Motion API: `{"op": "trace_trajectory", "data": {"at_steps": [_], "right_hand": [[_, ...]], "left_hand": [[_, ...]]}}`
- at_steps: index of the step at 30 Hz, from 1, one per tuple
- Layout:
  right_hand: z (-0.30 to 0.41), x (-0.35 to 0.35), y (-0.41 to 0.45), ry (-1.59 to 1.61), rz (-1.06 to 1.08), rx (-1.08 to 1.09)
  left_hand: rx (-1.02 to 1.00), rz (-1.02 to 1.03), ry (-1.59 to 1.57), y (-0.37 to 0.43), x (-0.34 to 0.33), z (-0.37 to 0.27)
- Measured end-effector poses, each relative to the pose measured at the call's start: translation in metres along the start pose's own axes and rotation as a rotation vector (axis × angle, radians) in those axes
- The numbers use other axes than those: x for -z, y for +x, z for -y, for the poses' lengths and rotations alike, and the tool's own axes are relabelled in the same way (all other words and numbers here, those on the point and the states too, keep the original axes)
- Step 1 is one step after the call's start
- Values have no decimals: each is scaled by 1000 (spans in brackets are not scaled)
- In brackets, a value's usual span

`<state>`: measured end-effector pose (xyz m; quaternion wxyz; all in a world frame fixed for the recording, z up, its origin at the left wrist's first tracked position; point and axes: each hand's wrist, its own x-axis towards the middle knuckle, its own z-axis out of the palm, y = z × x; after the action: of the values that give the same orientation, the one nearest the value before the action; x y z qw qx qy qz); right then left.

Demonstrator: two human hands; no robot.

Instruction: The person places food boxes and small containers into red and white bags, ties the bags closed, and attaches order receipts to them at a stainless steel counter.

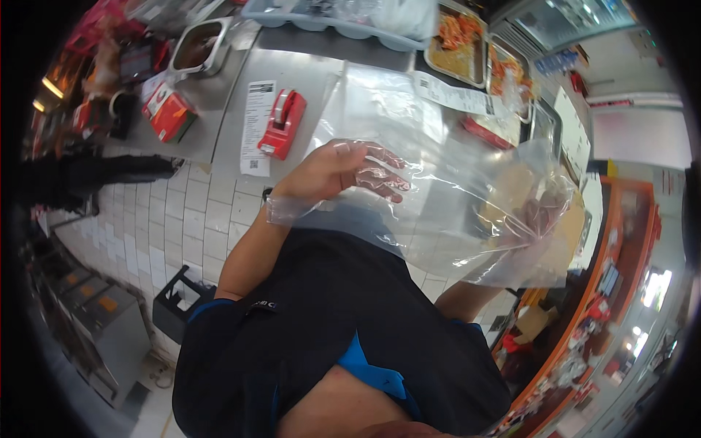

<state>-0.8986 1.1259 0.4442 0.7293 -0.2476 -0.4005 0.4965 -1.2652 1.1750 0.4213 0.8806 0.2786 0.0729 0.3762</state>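
A large clear plastic bag [432, 180] stretches across the middle, over the steel table's front edge. My left hand [364, 169] is inside its left end, fingers apart, with the bag's edge lying over the wrist. At the right, my right hand [539, 213] shows through the plastic, which is gathered in creases at its fingers. A red tape dispenser [285, 123] with a clear roll rests left of the bag, partly on a printed paper slip [256, 128]. Another printed slip [457, 96] lies beyond the bag, near a red and white item [490, 131].
A pale blue plastic tray [339, 24] holding clear plastic items stands at the far side. Metal trays of orange food [457, 55] stand back right. A metal container [200, 46] and a red box [167, 112] are at left. Orange-edged shelving [616, 230] is at right.
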Motion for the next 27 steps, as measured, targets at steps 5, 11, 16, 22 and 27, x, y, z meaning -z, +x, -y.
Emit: {"op": "trace_trajectory", "data": {"at_steps": [5,11,16,22,27], "right_hand": [[-37,-132,16,-392,-765,-141],[-112,-197,-2,-1076,-84,162],[-214,-394,-95,-735,593,-354],[-311,-472,-136,-904,732,134],[-296,-455,-112,-1203,411,296]], "left_hand": [[-199,-357,250,-46,15,-20],[-414,-774,380,-158,3,-93],[-279,-812,1089,-258,39,-120],[-290,-1044,1094,-396,89,-159],[-639,-1398,1564,-492,131,-207]]}}
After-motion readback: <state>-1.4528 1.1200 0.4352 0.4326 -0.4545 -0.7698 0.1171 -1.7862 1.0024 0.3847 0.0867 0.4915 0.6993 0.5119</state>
